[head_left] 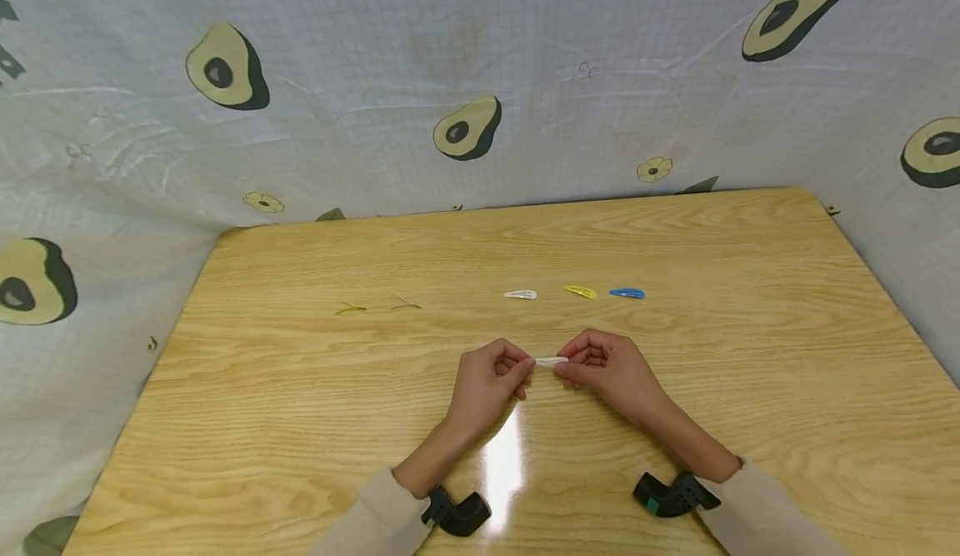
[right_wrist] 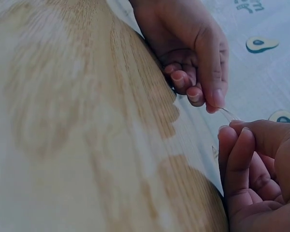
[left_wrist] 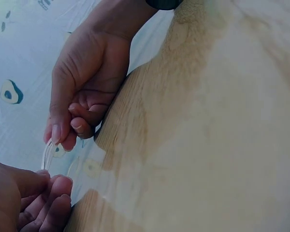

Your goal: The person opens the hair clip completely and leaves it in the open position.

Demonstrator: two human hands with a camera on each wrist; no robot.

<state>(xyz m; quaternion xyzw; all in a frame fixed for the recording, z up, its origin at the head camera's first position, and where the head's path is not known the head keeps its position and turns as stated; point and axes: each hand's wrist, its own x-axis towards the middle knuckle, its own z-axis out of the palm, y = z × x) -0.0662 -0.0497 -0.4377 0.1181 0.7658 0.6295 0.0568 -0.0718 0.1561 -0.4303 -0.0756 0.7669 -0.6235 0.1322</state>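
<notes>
Over the middle of the table, a white snap hair clip point(head_left: 551, 361) spans the short gap between two hands. My left hand point(head_left: 491, 381) pinches one end of it between thumb and fingertips. The clip's other end is pinched by my right hand point(head_left: 611, 373) in the same way. In the left wrist view the clip point(left_wrist: 48, 155) shows edge-on as thin, separated strips. Fingertips hide both its ends.
Beyond the hands lie a white snap clip point(head_left: 521, 294), a yellow one point(head_left: 581, 292) and a blue one point(head_left: 627, 293) in a row. Two thin, dull-gold forked pieces point(head_left: 351, 308) lie farther left on the wooden table point(head_left: 262, 423). An avocado-print sheet point(head_left: 337, 139) hangs behind.
</notes>
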